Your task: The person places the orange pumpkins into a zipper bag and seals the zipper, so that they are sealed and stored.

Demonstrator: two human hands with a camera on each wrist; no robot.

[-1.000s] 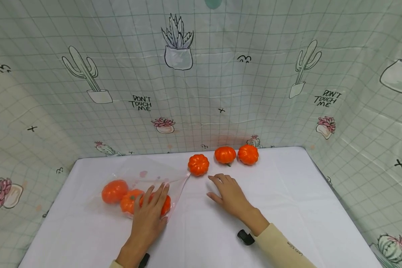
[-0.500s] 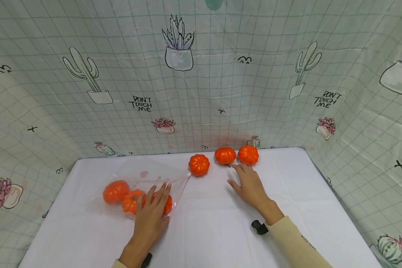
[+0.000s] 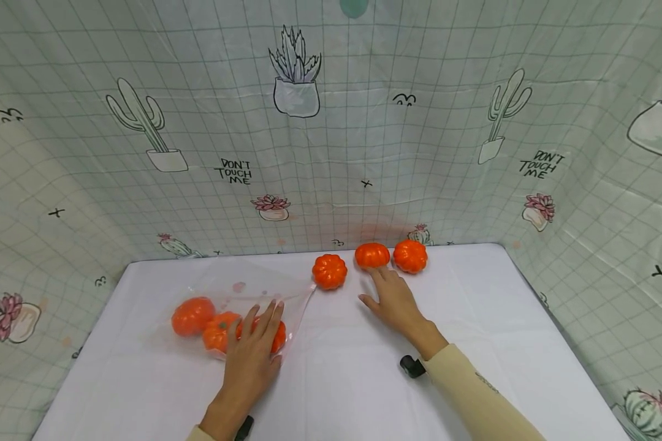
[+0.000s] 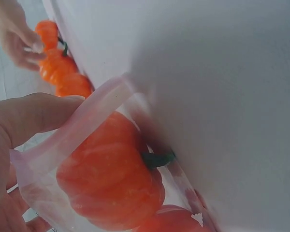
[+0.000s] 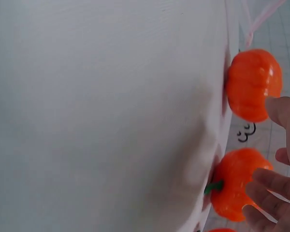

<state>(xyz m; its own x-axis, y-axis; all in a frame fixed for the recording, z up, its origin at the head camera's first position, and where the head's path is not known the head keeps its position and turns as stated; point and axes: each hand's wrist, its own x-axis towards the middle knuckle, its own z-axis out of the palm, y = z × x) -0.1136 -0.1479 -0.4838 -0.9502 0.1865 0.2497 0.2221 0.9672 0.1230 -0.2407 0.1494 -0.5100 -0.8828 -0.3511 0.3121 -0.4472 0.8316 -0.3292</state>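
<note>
On the left of the white table lies a clear zip bag [image 3: 298,303] with a pink edge, holding three small orange pumpkins, one of them the near pumpkin [image 4: 113,179] with a green stem. My left hand [image 3: 249,361] rests over the bag's right end, fingers spread across that pumpkin; its thumb lies along the pink edge in the left wrist view. At the back edge my right hand [image 3: 395,301] reaches to the middle pumpkin [image 3: 372,254] of a row of three, fingertips overlapping its front, thumb apart. In the right wrist view its fingers [image 5: 266,198] are loosely bent beside a pumpkin's side.
One loose pumpkin [image 3: 329,271] sits left of the middle one, near the bag's corner, and another pumpkin [image 3: 410,256] sits right of it. A grid-patterned cloth [image 3: 342,147] with cactus drawings rises behind the table [image 3: 331,380] and along both sides.
My right hand first moved right toward the back row, then a little back left, its fingertips now over the middle pumpkin's front. My left hand has stayed on the bag.
</note>
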